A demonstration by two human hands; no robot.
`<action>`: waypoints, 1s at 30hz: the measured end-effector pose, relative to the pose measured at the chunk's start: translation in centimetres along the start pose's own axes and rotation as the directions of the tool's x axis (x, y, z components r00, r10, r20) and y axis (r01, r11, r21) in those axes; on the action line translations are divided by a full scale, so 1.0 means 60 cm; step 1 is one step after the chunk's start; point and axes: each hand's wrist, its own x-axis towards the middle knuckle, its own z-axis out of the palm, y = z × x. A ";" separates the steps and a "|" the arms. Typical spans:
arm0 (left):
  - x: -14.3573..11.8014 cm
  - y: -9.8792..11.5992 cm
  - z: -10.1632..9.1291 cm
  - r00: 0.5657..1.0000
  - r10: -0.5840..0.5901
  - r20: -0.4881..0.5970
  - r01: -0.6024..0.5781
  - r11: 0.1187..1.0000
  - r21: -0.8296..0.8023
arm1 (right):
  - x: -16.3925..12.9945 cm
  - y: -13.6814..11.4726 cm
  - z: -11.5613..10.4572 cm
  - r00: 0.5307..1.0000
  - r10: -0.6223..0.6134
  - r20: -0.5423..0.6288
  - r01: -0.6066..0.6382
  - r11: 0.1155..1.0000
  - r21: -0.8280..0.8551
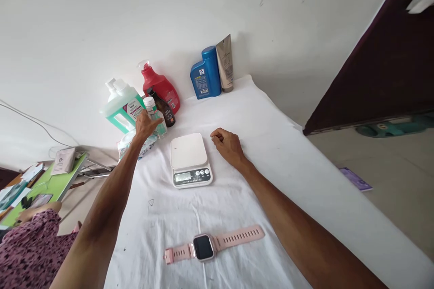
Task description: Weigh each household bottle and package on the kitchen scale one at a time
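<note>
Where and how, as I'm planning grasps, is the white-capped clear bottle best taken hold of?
Probably grip the clear bottle by its upper body, below the white cap, from the near side: it stands upright, flanked by the green jug and dark bottle.

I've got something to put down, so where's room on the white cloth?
Bare cloth lies between the blue bottle and the scale, and right of the right hand. It's crowded around the left hand: green jug, red bottle, clear bottle.
</note>
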 end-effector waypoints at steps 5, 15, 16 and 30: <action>0.004 -0.008 0.003 0.997 -0.067 0.024 0.066 0.997 0.045 | 0.001 0.000 0.001 1.000 -0.003 -0.007 0.003 0.999 -0.042; 0.005 -0.022 -0.014 0.991 -0.131 -0.029 0.131 0.991 -0.010 | 0.000 0.003 0.000 1.000 -0.025 -0.002 0.025 1.000 -0.006; 0.003 -0.024 -0.018 0.990 -0.137 -0.037 0.136 0.990 -0.029 | 0.000 0.003 0.000 1.000 -0.029 -0.003 0.029 1.000 -0.004; -0.003 0.200 0.048 0.909 0.308 -0.280 -0.378 0.894 -0.243 | 0.006 0.014 0.005 0.997 -0.067 -0.039 0.066 0.998 -0.011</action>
